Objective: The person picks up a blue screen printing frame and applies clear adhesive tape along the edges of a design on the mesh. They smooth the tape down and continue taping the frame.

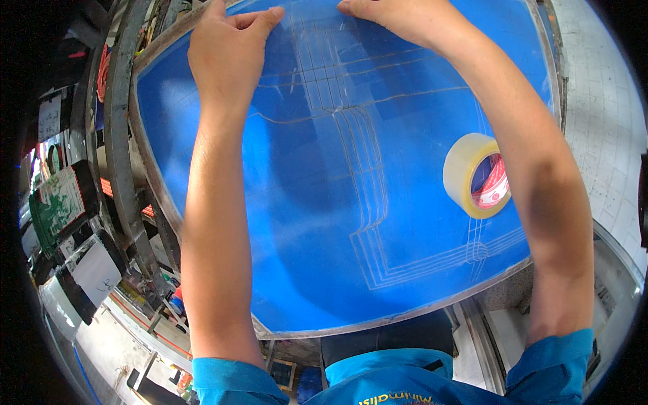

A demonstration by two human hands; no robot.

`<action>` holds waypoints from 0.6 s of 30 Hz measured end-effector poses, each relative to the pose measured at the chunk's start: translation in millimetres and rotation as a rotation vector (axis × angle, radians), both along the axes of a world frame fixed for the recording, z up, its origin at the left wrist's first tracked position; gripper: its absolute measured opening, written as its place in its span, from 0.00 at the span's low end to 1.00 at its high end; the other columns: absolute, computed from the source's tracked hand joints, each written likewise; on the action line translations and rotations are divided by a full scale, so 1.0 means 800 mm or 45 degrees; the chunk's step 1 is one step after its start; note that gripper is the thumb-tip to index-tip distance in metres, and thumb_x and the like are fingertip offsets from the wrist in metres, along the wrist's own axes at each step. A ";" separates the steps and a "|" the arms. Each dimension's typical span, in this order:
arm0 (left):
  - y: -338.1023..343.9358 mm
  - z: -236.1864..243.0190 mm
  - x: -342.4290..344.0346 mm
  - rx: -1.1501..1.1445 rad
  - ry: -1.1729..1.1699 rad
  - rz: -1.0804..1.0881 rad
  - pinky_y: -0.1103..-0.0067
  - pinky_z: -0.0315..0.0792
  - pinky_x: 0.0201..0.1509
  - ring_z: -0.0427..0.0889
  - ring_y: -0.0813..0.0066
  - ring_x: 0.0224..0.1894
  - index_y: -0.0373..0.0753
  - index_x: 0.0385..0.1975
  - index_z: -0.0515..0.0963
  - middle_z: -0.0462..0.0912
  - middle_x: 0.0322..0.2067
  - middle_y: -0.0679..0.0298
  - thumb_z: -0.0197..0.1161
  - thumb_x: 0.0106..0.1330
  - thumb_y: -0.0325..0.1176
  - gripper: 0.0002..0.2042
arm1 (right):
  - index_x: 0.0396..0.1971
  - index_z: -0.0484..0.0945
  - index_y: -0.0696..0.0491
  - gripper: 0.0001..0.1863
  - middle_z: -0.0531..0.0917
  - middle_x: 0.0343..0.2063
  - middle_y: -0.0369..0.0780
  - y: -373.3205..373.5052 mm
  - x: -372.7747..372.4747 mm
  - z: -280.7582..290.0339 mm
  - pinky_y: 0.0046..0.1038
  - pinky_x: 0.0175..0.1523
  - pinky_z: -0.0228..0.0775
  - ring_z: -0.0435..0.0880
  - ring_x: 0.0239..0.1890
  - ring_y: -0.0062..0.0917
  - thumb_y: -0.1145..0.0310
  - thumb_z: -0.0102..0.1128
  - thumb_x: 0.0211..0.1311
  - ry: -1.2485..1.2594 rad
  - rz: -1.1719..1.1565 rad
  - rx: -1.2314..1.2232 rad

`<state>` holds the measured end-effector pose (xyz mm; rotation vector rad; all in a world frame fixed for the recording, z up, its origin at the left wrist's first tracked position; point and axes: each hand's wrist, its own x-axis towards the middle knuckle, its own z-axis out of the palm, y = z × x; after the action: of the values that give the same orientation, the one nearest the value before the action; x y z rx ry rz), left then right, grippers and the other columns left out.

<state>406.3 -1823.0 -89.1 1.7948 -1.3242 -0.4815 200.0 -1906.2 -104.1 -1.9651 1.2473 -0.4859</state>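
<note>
A large blue panel (304,202) in a thin frame spreads in front of me, marked with thin pale lines that bend in steps. My left hand (226,50) reaches over its far left part, thumb and fingertips pinched together. My right hand (398,17) is at the far edge, fingers curled, partly cut off by the picture's top. Between the fingertips runs a faint clear strip (320,64), like packing tape, lying over the lines. Whether the fingers grip it is too faint to make out. A roll of clear packing tape (462,172) sits on the panel beside my right forearm.
Metal rails (121,135) run along the panel's left side. Beyond them stand containers, among them a green-smeared one (61,202) and one with a white label (96,273). Pale tiled floor (601,135) shows at the right, with a glass-like edge (617,263) below it.
</note>
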 end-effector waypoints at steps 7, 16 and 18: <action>0.009 0.007 -0.023 -0.044 -0.086 0.087 0.83 0.76 0.39 0.85 0.80 0.31 0.27 0.67 0.66 0.89 0.29 0.61 0.72 0.60 0.27 0.35 | 0.28 0.87 0.59 0.16 0.87 0.25 0.49 0.002 -0.001 0.002 0.35 0.38 0.77 0.87 0.27 0.34 0.59 0.70 0.58 0.036 -0.006 -0.052; 0.012 -0.009 -0.024 -0.153 -0.128 0.099 0.81 0.77 0.39 0.85 0.77 0.29 0.29 0.68 0.68 0.88 0.27 0.60 0.71 0.61 0.28 0.34 | 0.24 0.86 0.59 0.16 0.87 0.24 0.48 0.005 0.004 0.006 0.36 0.37 0.78 0.86 0.27 0.37 0.59 0.70 0.57 0.089 -0.048 -0.046; 0.013 -0.008 -0.022 -0.083 -0.178 0.097 0.82 0.77 0.38 0.86 0.76 0.31 0.30 0.68 0.67 0.88 0.35 0.56 0.72 0.60 0.28 0.35 | 0.22 0.86 0.58 0.16 0.87 0.23 0.48 0.006 0.004 0.003 0.37 0.37 0.78 0.87 0.27 0.39 0.59 0.69 0.57 0.089 -0.042 -0.101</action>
<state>388.3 -1812.9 -95.6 1.8447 -1.3447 -0.2719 203.1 -1901.3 -101.7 -2.0462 1.3241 -0.4939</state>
